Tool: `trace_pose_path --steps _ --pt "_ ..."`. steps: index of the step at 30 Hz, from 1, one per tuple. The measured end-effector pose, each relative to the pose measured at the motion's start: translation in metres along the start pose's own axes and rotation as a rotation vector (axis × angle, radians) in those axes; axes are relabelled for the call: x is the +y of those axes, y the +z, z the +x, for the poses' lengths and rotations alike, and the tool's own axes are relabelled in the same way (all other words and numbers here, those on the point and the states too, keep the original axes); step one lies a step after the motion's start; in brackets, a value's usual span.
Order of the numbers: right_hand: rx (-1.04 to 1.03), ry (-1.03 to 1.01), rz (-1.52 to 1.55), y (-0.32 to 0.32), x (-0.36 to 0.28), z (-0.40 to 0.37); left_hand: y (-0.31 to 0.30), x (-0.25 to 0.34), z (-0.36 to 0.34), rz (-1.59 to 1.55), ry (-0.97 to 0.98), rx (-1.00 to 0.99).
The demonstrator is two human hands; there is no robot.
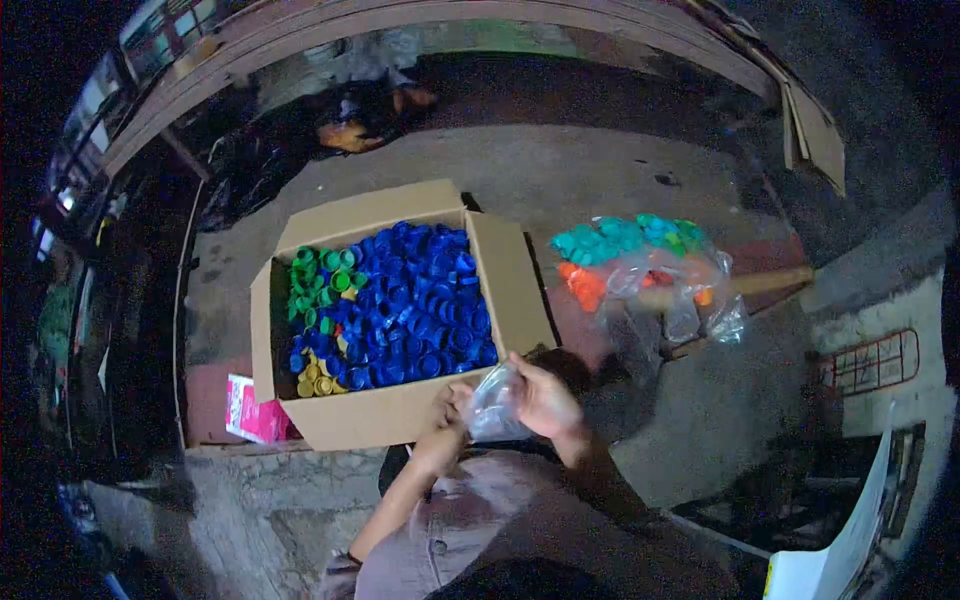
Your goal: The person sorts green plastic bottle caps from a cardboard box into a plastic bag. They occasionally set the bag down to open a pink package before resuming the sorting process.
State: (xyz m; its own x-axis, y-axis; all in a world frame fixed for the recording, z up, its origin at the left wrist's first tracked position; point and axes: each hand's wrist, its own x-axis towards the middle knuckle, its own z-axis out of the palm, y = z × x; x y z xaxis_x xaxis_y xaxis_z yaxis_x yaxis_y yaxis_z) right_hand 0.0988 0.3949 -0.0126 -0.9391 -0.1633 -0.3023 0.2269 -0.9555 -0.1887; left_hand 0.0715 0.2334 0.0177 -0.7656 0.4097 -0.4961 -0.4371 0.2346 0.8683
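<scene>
A clear plastic bag (492, 408) is stretched between my two hands at the front edge of an open cardboard box (370, 422). Its near side is gripped by the closed fingers of my left hand (442, 428). On the other side, my right hand (546, 402), slightly blurred, pinches the bag's upper edge. Blue plastic bottle caps (415, 305) fill most of the box. Green caps (325, 278) lie along its left side, with yellow caps (320, 376) in the near left corner.
Right of the box lie bags of teal caps (610, 240) and orange caps (583, 288), with crumpled clear plastic (685, 310) beside them. A pink and white packet (258, 410) sits by the box's near left corner. A red wire rack (870, 362) stands far right.
</scene>
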Motion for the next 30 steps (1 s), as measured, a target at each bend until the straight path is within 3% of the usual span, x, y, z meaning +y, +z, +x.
trace_pose_path --steps 1,3,6,7,8,10,11,12,14,16,18,20,21,24,25,26,28,30 --pt "-0.003 0.017 0.0 0.006 0.001 -0.001 -0.003 -0.002 0.006 -0.005 -0.003 0.016" --pt "-0.04 0.175 -0.259 0.023 0.004 -0.005 -0.016 -0.013 0.019 -0.846 0.022 -0.239" --pt "-0.221 0.185 -0.227 -0.009 0.009 0.007 -0.026 -0.003 0.012 -1.132 -0.013 -0.374" --pt "-0.012 0.153 -0.325 -0.007 0.012 0.006 -0.022 0.008 0.005 -1.219 -0.043 -0.311" --pt "-0.017 0.162 -0.327 -0.004 0.011 0.003 -0.018 0.009 0.003 -1.223 -0.036 -0.303" --pt "0.049 -0.032 -0.497 0.009 0.008 -0.006 -0.014 0.007 -0.003 -0.286 0.321 -0.055" --pt "0.025 -0.065 -0.511 0.03 0.008 -0.012 -0.008 -0.005 0.0 -0.053 0.521 0.034" --pt "0.014 -0.049 -0.512 0.037 0.008 -0.015 -0.006 -0.012 -0.003 0.012 0.391 0.065" --pt "-0.131 -0.149 -0.587 0.044 0.008 -0.02 -0.015 -0.01 -0.005 -0.03 0.202 -0.13" --pt "-0.113 -0.139 -0.611 0.04 0.015 -0.022 -0.013 -0.012 -0.008 -0.217 0.155 -0.167" --pt "-0.04 -0.162 -0.431 0.024 0.021 -0.016 -0.015 -0.013 -0.008 -0.404 0.115 -0.21" --pt "0.002 -0.164 -0.378 0.03 0.023 -0.013 -0.02 -0.014 -0.007 -0.805 -0.001 -0.362" --pt "0.065 -0.099 -0.291 0.028 0.022 -0.013 -0.021 -0.024 -0.004 -0.805 0.005 -0.356" --pt "0.221 -0.059 -0.226 0.032 0.028 -0.006 -0.03 -0.071 0.01 -1.286 -0.096 -0.66" --pt "0.141 -0.018 -0.112 0.02 0.026 -0.004 -0.027 -0.052 0.011 -1.367 0.107 -1.031" --pt "0.063 0.025 0.0 0.013 0.023 -0.003 -0.025 -0.04 0.003 -1.369 0.108 -1.031" --pt "-0.044 0.142 0.082 0.004 0.023 0.0 -0.023 -0.023 -0.008 -1.12 -0.071 -0.383" --pt "-0.084 -0.785 -1.354 0.002 0.048 0.012 -0.037 -0.021 -0.004 -1.074 0.021 -0.327"
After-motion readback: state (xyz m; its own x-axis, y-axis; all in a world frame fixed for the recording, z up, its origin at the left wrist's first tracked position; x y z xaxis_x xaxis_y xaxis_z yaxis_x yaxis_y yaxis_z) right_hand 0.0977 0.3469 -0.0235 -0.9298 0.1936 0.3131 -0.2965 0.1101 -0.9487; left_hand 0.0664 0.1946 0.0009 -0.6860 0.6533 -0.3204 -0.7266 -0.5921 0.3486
